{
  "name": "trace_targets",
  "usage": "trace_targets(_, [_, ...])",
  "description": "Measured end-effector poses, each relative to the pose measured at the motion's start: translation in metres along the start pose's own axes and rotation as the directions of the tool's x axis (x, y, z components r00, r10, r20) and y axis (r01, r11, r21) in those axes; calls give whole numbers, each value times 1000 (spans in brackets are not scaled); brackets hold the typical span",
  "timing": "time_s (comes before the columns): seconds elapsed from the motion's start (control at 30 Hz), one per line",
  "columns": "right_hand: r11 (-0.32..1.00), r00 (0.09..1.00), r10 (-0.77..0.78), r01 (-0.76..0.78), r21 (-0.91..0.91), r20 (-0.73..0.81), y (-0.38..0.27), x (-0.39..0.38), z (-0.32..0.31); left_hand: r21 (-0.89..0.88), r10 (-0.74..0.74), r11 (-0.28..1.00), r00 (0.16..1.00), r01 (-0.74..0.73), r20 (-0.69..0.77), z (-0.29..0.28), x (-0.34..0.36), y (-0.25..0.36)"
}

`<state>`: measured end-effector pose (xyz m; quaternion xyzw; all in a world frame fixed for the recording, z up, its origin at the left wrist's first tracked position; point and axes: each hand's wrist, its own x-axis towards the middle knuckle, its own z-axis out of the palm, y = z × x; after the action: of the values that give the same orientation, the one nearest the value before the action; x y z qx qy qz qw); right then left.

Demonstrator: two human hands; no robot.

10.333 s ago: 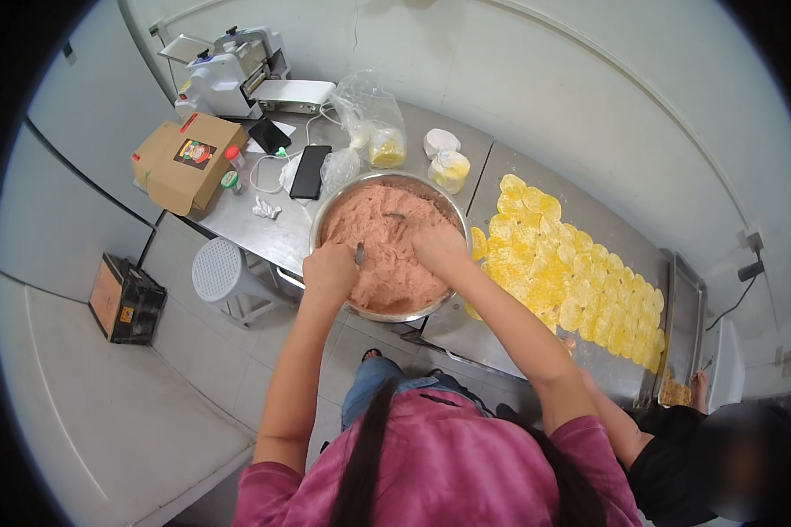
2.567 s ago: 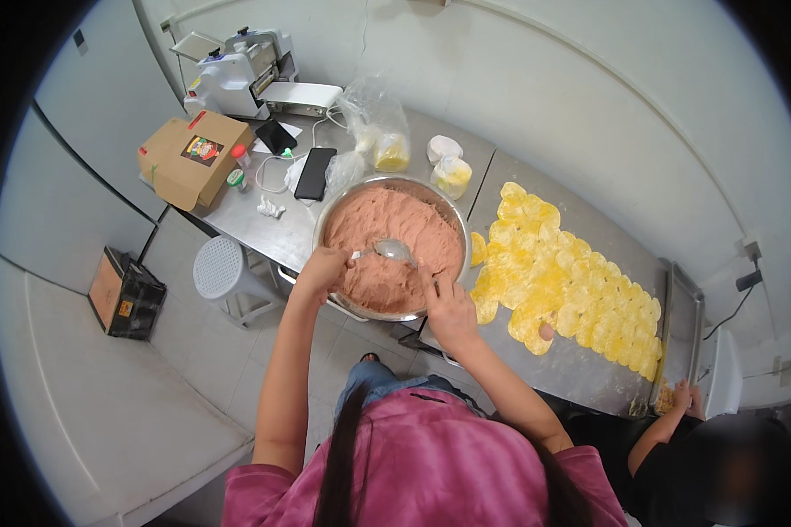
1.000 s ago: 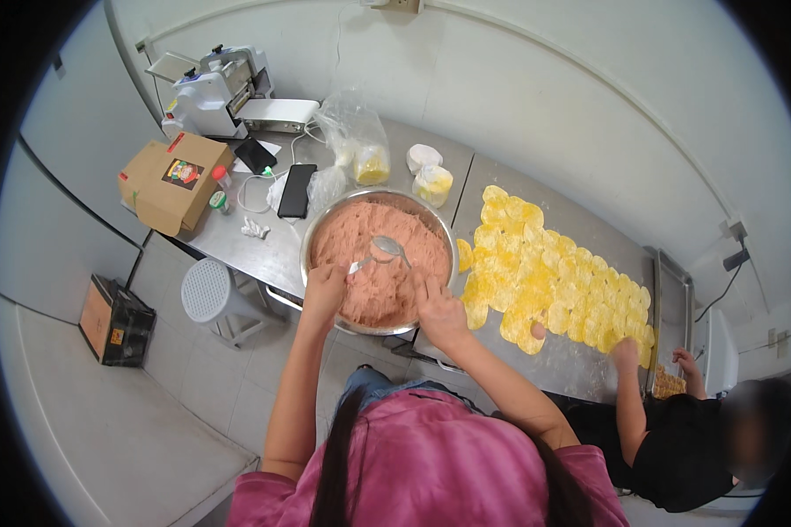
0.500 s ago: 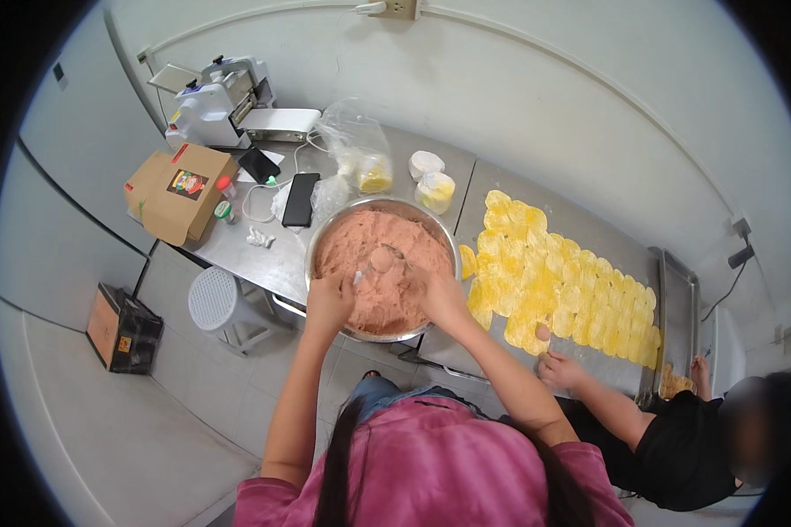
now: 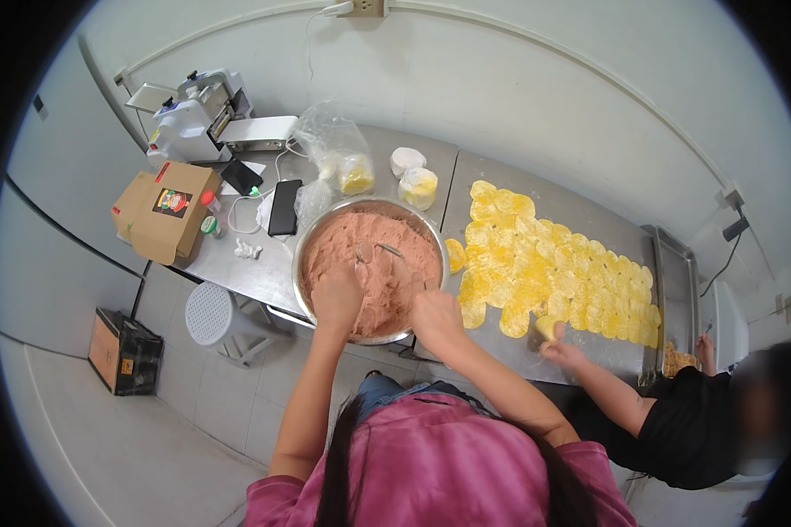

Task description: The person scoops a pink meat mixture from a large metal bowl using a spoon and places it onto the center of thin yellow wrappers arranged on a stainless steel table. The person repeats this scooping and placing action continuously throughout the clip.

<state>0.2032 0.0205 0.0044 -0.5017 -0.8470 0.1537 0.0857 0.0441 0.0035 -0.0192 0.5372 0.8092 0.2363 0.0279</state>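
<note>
A wide steel bowl (image 5: 303, 255) holds pink minced paste (image 5: 402, 299), which has a rounded lump near its middle. My left hand (image 5: 337, 299) is closed on a spoon handle at the bowl's lower left, its fingers over the paste. My right hand (image 5: 437, 318) is closed on another spoon (image 5: 390, 249) at the lower right rim; that spoon's metal end reaches toward the middle. Beside the bowl, on the right, overlapping yellow round wrappers (image 5: 518, 246) cover much of the steel table (image 5: 475, 169).
Left lie a cardboard box (image 5: 180, 224), phone (image 5: 285, 208), small jars (image 5: 211, 226), bags (image 5: 334, 136) and machine (image 5: 185, 127). Tubs (image 5: 417, 189) stand behind the bowl. A stool (image 5: 209, 312) is below. At right, a co-worker (image 5: 694, 422) lifts a wrapper (image 5: 547, 329) beside a tray (image 5: 677, 272).
My left hand has moved rightward, further over the paste; both hands stay at the bowl. The co-worker's hand has moved left and now lifts a wrapper. The view has shifted slightly.
</note>
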Motion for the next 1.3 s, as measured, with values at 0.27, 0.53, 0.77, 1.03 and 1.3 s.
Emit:
trace_targets(0.27, [989, 992, -111, 105, -102, -65, 7, 7, 17, -67, 101, 993, 995, -102, -13, -1, 1, 4])
trace_targets(0.53, [999, 998, 36, -36, 8, -54, 16, 11, -20, 21, 290, 957, 957, -290, 5, 2, -1, 3])
trace_targets(0.77, [75, 796, -53, -598, 798, 602, 103, 20, -25, 86, 385, 918, 922, -387, 41, 5, -2, 19])
trace_targets(1.03, [646, 824, 470, -78, 760, -315, 128, -83, -105, 16, 267, 962, 954, -272, 140, 25, -10, 9])
trace_targets(1.3, [801, 779, 514, -586, -126, -358, 194, -172, 37, 99, 196, 972, 970, -211, 145, 23, -5, 10])
